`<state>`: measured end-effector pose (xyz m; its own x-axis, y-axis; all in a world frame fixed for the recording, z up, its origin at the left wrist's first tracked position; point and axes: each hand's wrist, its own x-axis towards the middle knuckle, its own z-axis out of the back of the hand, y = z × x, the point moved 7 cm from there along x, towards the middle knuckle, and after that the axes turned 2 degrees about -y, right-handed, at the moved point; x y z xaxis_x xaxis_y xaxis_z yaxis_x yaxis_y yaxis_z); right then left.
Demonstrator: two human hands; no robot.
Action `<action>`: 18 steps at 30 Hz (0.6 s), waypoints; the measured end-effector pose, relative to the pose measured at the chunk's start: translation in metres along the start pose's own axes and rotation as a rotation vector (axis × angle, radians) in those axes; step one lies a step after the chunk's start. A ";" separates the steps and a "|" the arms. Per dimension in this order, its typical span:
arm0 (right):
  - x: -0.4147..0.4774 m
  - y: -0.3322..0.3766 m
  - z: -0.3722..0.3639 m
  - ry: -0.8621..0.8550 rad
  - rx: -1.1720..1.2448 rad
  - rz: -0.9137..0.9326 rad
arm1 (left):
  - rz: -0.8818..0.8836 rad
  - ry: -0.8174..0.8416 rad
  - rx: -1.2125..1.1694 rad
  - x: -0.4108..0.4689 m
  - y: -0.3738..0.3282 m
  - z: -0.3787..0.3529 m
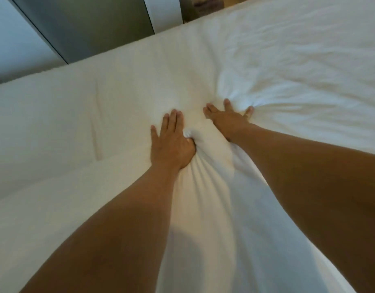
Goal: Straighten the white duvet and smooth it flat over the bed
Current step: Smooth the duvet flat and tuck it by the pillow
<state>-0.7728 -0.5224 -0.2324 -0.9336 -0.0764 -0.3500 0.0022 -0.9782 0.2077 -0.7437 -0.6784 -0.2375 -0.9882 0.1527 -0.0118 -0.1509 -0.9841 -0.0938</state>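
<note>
Only the head view here, so one angle to go on. The plain white duvet (pixel 288 66) is spread across the bed (pixel 21 86) and fills nearly the whole frame, running up to the far edge where a grey wall panel (pixel 87 24) shows behind it.

The person leans in with both arms stretched out. The left hand (pixel 171 142) lies flat with its fingers straight, and the thumb digs into a puffy ridge of fabric bunched up between the two hands. It's pressing rather than grabbing. The right hand (pixel 228 120) is spread wide, fingers fanned and sunk into the cover, with creases radiating out from the fingertips, so it looks like it's pushing the slack away toward the wrinkled right side.

Best guess is they're mid-smoothing. The left half looks fairly flat already, while the ridge in the middle and the rumpled right part need more work
</note>
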 end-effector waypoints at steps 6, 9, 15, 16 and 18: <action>-0.120 0.075 0.044 -0.120 0.136 0.201 | 0.162 0.029 0.209 -0.024 -0.007 0.029; -0.154 0.074 -0.011 -0.095 0.084 0.205 | 0.140 0.005 0.195 -0.067 -0.006 0.053; -0.128 0.054 -0.031 -0.079 -0.020 0.096 | 0.258 0.153 0.190 -0.193 0.147 0.089; -0.128 0.054 -0.031 -0.094 -0.037 0.080 | 0.307 0.170 0.199 -0.224 0.173 0.092; -0.136 0.058 -0.027 -0.102 -0.094 0.031 | 0.372 0.207 0.199 -0.282 0.205 0.090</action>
<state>-0.6363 -0.5741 -0.1969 -0.9640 -0.0913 -0.2496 0.0604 -0.9898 0.1288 -0.4986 -0.9310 -0.1642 -0.9533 -0.2187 -0.2084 0.1906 -0.9707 0.1467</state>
